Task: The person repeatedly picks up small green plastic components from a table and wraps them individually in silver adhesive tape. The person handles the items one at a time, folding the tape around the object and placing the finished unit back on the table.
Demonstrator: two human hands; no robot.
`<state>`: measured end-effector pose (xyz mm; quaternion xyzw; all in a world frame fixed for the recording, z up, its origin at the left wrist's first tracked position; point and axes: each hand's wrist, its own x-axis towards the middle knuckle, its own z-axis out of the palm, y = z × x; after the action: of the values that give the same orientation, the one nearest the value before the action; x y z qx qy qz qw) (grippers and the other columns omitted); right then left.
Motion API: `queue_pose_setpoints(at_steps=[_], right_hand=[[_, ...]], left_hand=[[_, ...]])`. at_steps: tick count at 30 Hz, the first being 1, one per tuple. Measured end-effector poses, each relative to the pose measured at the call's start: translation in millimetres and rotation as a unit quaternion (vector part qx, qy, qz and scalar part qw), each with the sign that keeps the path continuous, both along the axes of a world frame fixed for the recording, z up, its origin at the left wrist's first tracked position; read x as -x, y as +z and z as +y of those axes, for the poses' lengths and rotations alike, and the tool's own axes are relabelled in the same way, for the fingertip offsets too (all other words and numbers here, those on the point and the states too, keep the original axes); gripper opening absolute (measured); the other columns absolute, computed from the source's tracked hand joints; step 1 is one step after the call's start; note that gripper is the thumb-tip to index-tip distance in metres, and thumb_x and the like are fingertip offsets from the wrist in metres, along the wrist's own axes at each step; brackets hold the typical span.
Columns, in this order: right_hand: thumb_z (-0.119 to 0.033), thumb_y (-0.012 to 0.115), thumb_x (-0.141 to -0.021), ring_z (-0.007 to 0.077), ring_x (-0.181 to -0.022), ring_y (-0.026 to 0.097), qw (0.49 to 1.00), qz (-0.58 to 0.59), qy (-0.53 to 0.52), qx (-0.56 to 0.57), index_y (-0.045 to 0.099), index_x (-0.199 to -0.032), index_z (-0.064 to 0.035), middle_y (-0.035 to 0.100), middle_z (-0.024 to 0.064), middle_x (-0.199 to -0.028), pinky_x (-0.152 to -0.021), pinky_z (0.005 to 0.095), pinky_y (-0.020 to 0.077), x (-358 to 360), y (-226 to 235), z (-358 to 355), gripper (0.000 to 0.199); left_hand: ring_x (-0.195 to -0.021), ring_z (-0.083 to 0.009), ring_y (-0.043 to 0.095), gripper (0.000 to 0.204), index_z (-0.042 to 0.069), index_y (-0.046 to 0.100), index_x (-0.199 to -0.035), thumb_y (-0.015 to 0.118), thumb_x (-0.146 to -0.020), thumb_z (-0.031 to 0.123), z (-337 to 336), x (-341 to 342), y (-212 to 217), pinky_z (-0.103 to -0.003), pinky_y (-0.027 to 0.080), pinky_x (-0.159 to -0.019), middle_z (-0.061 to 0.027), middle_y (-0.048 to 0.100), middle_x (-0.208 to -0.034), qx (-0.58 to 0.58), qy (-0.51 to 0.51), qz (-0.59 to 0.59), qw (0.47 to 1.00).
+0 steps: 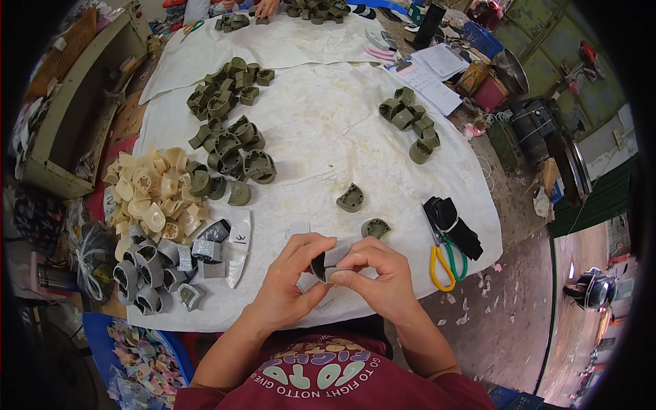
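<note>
At the near edge of the cloth-covered table, my left hand point(290, 277) and my right hand point(380, 279) are closed on a dark hollow shoe heel point(318, 266). A grey strip of covering point(336, 255) lies around the heel's side, pinched between my right thumb and fingers. My left thumb and fingers grip the heel's other side. Just beyond my hands are two bare olive-green heels, one nearer point(375, 228) and one farther point(350, 198). Several heels with grey glittery covering point(147, 266) are heaped to my left.
Beige plastic pieces point(154, 191) and olive heels point(229, 147) are piled at left; more olive heels point(410, 116) lie at right. Scissors with yellow and green handles point(443, 268) rest beside black strips point(454, 225). Papers point(437, 72) lie far right. Another person's hand point(267, 8) shows at the far end.
</note>
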<state>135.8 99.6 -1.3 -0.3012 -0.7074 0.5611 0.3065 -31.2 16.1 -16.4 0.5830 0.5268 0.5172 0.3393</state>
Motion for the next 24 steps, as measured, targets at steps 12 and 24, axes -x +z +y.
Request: queue_pose_setpoints(at_steps=[12, 24], right_hand=[[-0.011, 0.08, -0.071, 0.0147, -0.076, 0.057, 0.997, -0.057, -0.051, 0.001, 0.063, -0.076, -0.0036, 0.059, 0.004, -0.082, -0.069, 0.0288, 0.0471, 9.2, 4.0, -0.9, 0.02], [-0.009, 0.078, -0.074, 0.0194, -0.109, 0.053, 0.994, 0.023, -0.105, 0.036, 0.065, -0.098, -0.0072, 0.057, 0.009, -0.114, -0.088, 0.031, 0.0433, 13.7, 7.6, -0.9, 0.027]], left_hand=[[-0.113, -0.0206, 0.052, 0.059, 0.006, 0.05, -0.13, 0.064, -0.075, -0.011, -1.5, -3.2, -1.5, -0.03, 0.05, -0.086, -0.012, 0.046, -0.126, -0.019, 0.018, -0.154, 0.988], [-0.107, -0.0187, 0.056, 0.039, 0.001, 0.059, -0.121, 0.062, -0.083, -0.008, -1.9, -3.0, -16.4, -0.03, 0.05, -0.089, -0.0102, 0.054, -0.118, -0.042, -0.009, -0.367, 0.929]])
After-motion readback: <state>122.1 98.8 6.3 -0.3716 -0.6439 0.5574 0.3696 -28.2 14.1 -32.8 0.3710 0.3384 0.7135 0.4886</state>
